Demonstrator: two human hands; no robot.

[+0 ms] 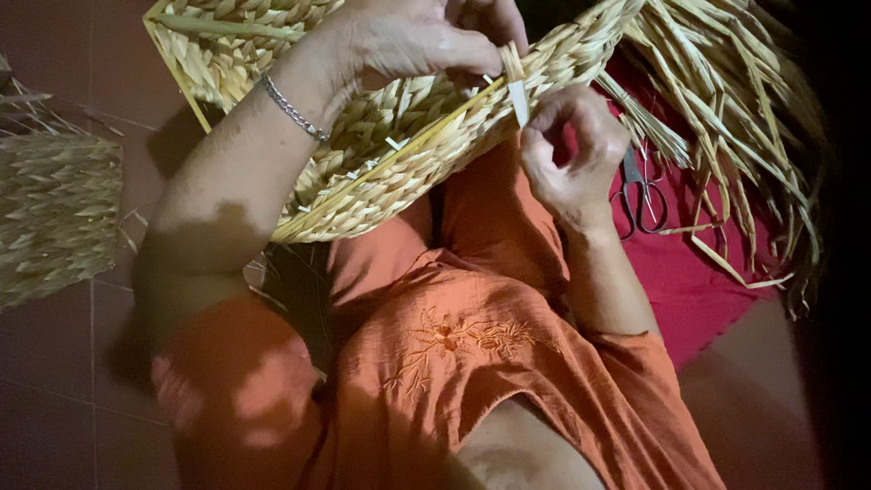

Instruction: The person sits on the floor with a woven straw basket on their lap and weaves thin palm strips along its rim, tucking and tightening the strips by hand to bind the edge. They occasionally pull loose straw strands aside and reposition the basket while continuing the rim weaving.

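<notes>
Dim tiled floor [54, 363], right edge lost in shadow. Left hand [408, 38] grips woven basket [381, 154]; right hand [572, 150] pinches straw strip [517, 86]. Scissors [640, 195] partly hidden.

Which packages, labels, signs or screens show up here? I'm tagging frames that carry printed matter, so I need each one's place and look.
None in view. The left hand and right hand work a pale strip at the rim of a woven straw basket; scissors lie on red cloth. None bears a label.
</notes>
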